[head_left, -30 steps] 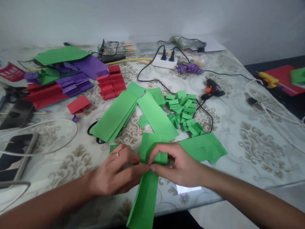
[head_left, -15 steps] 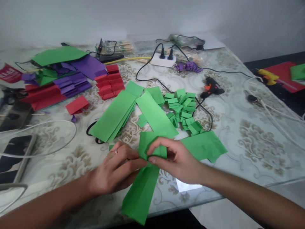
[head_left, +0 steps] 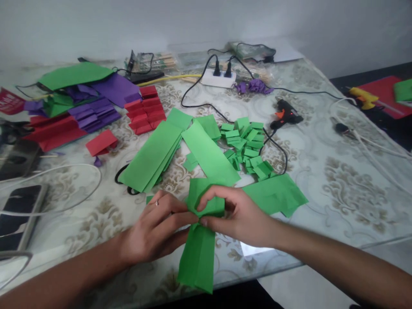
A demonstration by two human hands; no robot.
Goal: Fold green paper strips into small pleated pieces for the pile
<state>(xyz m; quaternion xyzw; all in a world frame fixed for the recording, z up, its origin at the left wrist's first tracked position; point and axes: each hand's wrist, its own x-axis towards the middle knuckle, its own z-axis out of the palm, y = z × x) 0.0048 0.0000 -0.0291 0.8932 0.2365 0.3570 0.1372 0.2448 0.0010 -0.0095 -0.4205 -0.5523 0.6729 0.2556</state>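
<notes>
A creased green paper strip [head_left: 198, 262] is held above the table's front edge, pinched narrow at its middle, with one end fanning up and the other hanging toward me. My left hand [head_left: 161, 227], with a ring on one finger, grips the pinch from the left, fingertips pressed together. From the right, my right hand [head_left: 234, 212] closes thumb and forefinger on the same narrow part, the finger bent over the upper end. Just beyond lie a long green paper strip [head_left: 210, 152], a stack of green strips [head_left: 151, 156] and a folded green sheet [head_left: 273, 193].
Small folded green pieces [head_left: 244, 143] are heaped near a black glue gun [head_left: 286, 113] with its cord. Behind is a white power strip [head_left: 219, 78]. Red pleated paper [head_left: 146, 110], purple paper [head_left: 117, 88] and a phone [head_left: 21, 210] lie leftward; a yellow glue gun [head_left: 363, 97] is far right.
The hanging lower end of the green strip has swung to the right and now points more straight down. Both hands keep their pinch at the middle. The view has shifted slightly.
</notes>
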